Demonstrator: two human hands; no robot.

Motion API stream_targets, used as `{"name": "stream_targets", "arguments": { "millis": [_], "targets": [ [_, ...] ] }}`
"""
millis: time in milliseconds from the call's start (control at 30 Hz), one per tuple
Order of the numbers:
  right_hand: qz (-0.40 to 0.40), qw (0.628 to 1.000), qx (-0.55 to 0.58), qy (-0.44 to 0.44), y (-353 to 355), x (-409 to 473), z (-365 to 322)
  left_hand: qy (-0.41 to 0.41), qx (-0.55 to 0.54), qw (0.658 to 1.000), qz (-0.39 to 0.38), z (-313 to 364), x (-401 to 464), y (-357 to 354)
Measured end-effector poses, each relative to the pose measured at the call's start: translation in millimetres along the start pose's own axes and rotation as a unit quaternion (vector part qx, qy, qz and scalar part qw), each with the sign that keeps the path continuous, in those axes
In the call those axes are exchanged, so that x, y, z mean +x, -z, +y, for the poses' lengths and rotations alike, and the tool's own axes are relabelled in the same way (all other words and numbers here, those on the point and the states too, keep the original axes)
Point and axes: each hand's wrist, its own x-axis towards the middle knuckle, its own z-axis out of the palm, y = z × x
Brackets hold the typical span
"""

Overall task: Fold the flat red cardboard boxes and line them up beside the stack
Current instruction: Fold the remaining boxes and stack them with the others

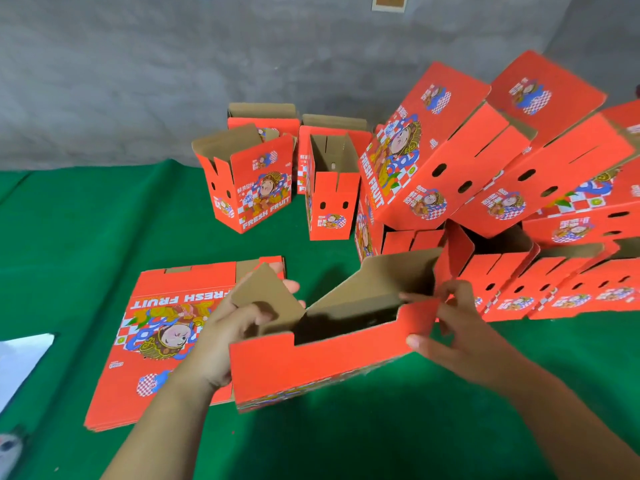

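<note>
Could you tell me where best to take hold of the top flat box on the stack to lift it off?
Judging by its pose, grip the flat box by its bare left edge, coming from the left. It lies flat on the stack; its right side is covered by the left hand and the half-folded box.

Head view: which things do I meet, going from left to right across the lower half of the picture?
Flat stack of red boxes → left hand → half-folded box → right hand → row of folded boxes.
</note>
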Motion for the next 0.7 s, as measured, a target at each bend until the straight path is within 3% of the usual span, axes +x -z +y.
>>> {"name": "stream_targets", "arguments": {
  "millis": [200,300,400,500,600,700],
  "targets": [
    [-0.001,0.999,-0.021,-0.034,8.3,-11.8,-1.9,-0.051,-0.137,0.977,0.156,0.2,26.7,5.6],
    [0.084,0.994,0.066,-0.031,17.7,-22.3,-13.8,-0.081,-0.156,0.967,0.185,-2.0,34.2,4.9],
    [0.183,0.971,0.13,-0.081,24.2,-26.4,-14.9,-0.111,-0.086,0.967,0.212,-14.7,34.8,-6.4],
    [0.2,0.963,0.114,-0.142,7.0,-23.4,-9.5,-0.12,0.046,0.962,0.241,-31.1,31.2,-20.0],
    [0.222,0.95,0.111,-0.19,-11.1,-23.3,4.4,-0.124,0.105,0.972,0.171,-40.6,28.4,-27.2],
    [0.187,0.951,0.133,-0.207,-15.0,-23.3,14.2,-0.153,0.196,0.966,0.071,-37.5,31.6,-25.6]
  ]
}}
